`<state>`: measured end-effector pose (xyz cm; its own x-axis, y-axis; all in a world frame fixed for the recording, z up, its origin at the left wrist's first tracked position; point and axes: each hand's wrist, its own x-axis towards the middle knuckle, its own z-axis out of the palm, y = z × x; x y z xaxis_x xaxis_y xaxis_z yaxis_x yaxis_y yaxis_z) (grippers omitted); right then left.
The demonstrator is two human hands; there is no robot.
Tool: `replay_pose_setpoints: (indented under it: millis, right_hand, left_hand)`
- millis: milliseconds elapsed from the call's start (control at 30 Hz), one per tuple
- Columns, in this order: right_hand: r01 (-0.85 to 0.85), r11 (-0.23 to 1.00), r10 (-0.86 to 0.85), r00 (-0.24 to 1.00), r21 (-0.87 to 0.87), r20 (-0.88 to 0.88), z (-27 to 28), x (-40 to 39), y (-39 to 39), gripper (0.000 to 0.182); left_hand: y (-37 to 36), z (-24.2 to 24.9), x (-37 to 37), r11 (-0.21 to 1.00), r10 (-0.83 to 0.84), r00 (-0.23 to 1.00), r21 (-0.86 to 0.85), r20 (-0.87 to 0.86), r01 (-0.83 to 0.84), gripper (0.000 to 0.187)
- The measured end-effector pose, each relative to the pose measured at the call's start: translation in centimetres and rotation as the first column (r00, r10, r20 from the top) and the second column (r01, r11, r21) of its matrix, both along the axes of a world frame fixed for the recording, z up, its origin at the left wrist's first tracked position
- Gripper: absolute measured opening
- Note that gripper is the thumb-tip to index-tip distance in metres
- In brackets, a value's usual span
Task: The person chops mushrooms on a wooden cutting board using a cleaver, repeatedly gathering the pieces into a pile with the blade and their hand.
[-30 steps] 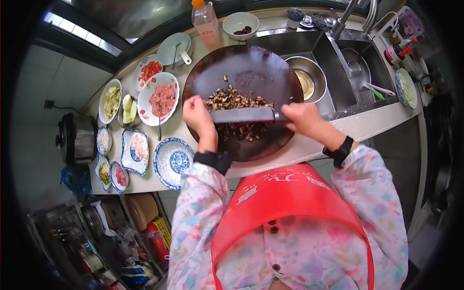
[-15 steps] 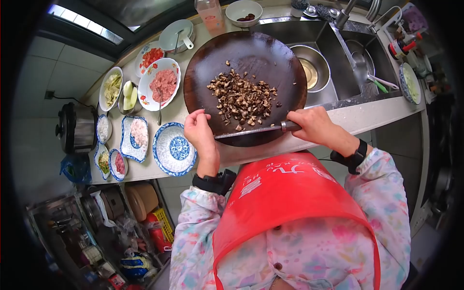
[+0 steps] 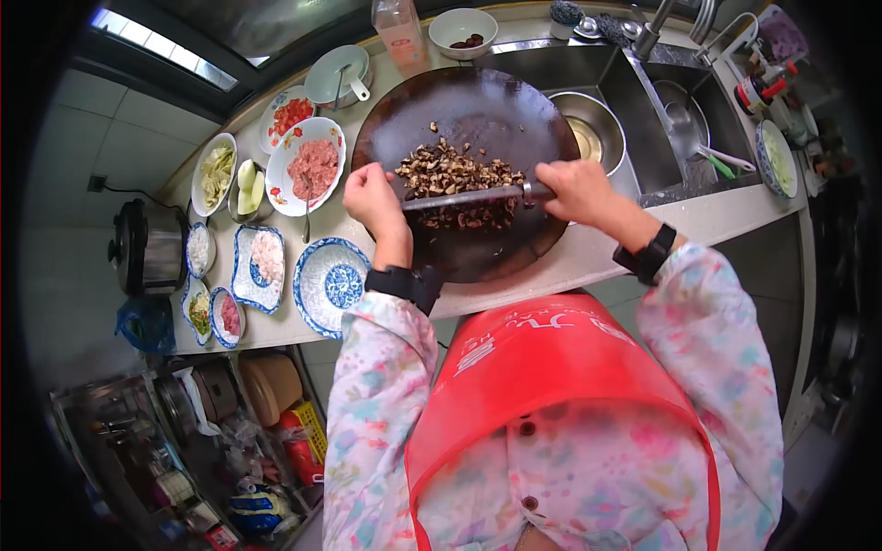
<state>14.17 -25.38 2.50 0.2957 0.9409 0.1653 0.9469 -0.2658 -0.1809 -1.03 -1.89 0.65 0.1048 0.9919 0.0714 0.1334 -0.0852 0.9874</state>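
My right hand (image 3: pixel 581 195) is wrapped round the handle of a kitchen knife (image 3: pixel 469 196). The blade is seen almost edge-on, crossing the chopped dark mushroom-like pieces (image 3: pixel 455 169). These pieces are heaped on a round dark wooden chopping board (image 3: pixel 390 124). My left hand (image 3: pixel 375 204) is closed with its fingers curled, beside the far end of the blade and over the board's left edge. Whether its fingers hold anything is hidden.
Left of the board are a bowl of minced meat (image 3: pixel 312 167) with a spoon, a blue-and-white plate (image 3: pixel 333 286), and several dishes of chopped food. A sink (image 3: pixel 634 115) holding a metal bowl (image 3: pixel 606 138) lies right. A rice cooker (image 3: pixel 147 246) stands far left.
Both hands and the knife have moved up and away from me, from the near edge of the heap to across it. The camera view has shifted slightly.
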Motion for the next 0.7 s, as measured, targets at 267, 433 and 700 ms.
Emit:
replay_pose_setpoints:
  millis: [267, 433, 700]
  right_hand:
    - [0.037, 0.999, -0.038, 0.993, 0.004, 0.110, 3.8, 0.5, 1.6, 0.022]
    - [0.058, 0.998, -0.060, 0.997, 0.037, 0.050, -0.6, 0.8, 0.4, 0.022]
    - [-0.124, 0.991, 0.123, 0.992, -0.044, -0.034, 4.2, -0.2, -0.6, 0.037]
  left_hand:
    - [1.9, -1.5, 0.6, 0.961, -0.006, 0.999, -0.275, 0.047, 0.018, 0.010]
    - [0.2, -1.0, 1.7, 0.974, 0.100, 0.992, 0.211, -0.080, -0.082, 0.014]
    - [0.8, -1.5, -1.6, 0.971, -0.011, 0.991, -0.235, 0.130, 0.042, 0.011]
